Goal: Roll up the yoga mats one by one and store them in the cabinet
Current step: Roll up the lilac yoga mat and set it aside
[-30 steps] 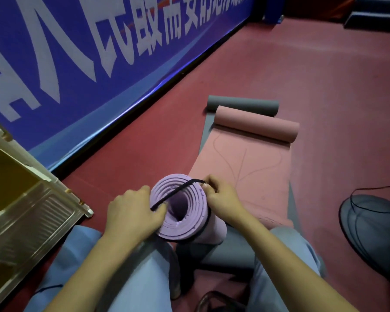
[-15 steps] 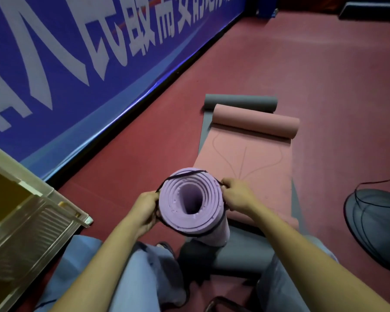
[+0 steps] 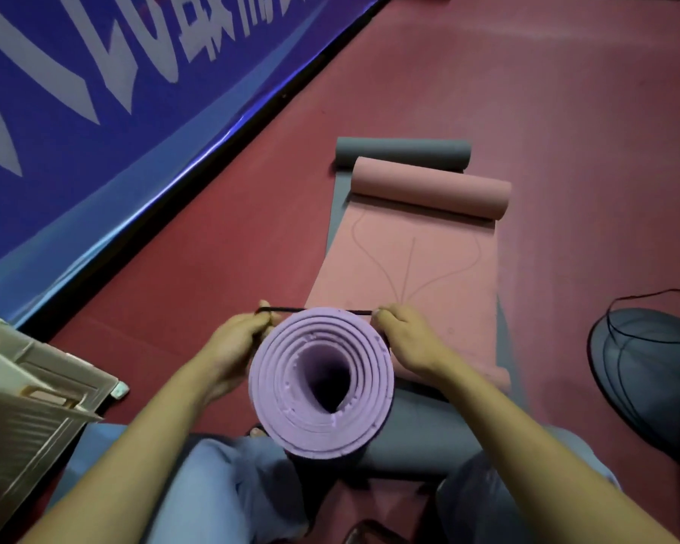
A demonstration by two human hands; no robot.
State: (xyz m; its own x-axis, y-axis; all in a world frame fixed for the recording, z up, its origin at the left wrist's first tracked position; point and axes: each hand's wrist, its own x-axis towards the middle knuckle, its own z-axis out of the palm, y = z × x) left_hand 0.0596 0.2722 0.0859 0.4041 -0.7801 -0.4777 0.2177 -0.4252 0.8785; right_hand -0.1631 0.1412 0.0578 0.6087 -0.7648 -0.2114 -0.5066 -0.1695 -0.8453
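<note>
My left hand (image 3: pixel 236 339) and right hand (image 3: pixel 407 339) each pinch a thin black elastic band (image 3: pixel 319 310). It stretches taut over the rolled purple foam yoga mat (image 3: pixel 322 386) standing between them.

Both hands up front, fingers curled — pinching.
Your left hand (image 3: pixel 236 343) and right hand (image 3: pixel 407 339) sit level and apart, each gripping something thin, forearms angling inward from your knees.

You have one view only, from the camera on your head, so nothing is shared with a second view. It looks forward and steeply down, close over your left hand (image 3: pixel 236 343), right hand (image 3: pixel 409 343) and knees, with the red floor (image 3: pixel 546 92) stretching ahead and the blue banner (image 3: pixel 95 123) running along your left.
</note>
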